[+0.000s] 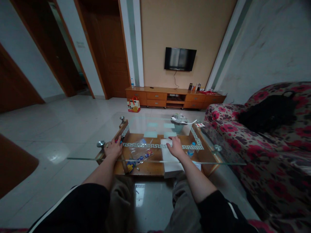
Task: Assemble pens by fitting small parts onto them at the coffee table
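Note:
My left hand (113, 149) rests at the left side of the glass tabletop (87, 149). Its fingers curl over a small dark thing with red and blue spots (120, 141), too small and covered to name. My right hand (175, 147) hovers over or touches the glass right of centre, fingers apart and nothing in them. Below it, on the wooden shelf, lies a white box (170, 166). Between the hands is a crumpled clear plastic bag (141, 151) with blue and yellow print; I cannot tell whether it lies on or under the glass.
A blue-capped bottle (191, 149) stands right of the box. Past the table is a filled waste basket (178, 126). A flowered sofa (225, 129) with a black bag (267, 111) flanks the right. A low TV cabinet (156, 96) and a carton bag (133, 105) are at the back.

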The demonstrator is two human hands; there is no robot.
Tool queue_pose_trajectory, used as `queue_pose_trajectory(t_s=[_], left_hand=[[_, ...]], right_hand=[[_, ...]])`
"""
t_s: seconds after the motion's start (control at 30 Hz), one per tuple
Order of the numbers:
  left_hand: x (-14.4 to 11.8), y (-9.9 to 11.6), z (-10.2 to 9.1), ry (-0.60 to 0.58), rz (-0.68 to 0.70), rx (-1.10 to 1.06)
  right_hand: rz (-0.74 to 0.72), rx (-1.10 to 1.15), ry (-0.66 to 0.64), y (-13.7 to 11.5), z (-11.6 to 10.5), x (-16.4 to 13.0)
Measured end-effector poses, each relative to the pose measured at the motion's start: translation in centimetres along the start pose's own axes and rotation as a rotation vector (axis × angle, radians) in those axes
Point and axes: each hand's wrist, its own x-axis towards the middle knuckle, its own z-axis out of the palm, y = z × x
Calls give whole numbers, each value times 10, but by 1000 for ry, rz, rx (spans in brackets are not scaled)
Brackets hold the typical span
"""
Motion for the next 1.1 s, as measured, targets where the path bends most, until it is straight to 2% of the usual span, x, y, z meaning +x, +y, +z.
queue_pose_trajectory(t_s=[0.07, 0.17, 0.23, 0.3, 0.4, 0.53, 0.67, 0.8, 0.9, 1.0, 1.1], left_hand=[[3, 6, -4, 52, 42, 13], [8, 25, -11, 102, 224, -26], [9, 43, -13, 18, 337, -76], [8, 62, -12, -148, 453, -129], [3, 86, -9, -210, 551, -166], [-2, 103, -10, -241, 662, -245], [-5, 108, -15, -205, 708, -224], [-9, 109, -17, -59, 854, -217], [-11, 111, -16, 39, 935, -184], [-13, 113, -14, 80, 938, -165], [-14, 116, -10, 89, 923, -177]], right_hand=[[-5, 21, 26, -4, 4, 3], [-2, 134, 18, -13, 17, 11], [66, 288, -30, -19, 30, 18], [172, 447, -83, -27, 46, 24], [265, 546, -128, -40, 70, 29], [336, 633, -239, -54, 90, 26], [365, 692, -333, -55, 92, 22], [389, 712, -370, -48, 87, 24], [463, 770, -405, -44, 83, 28], [544, 834, -412, -39, 78, 30], [542, 832, -418, -35, 75, 29]])
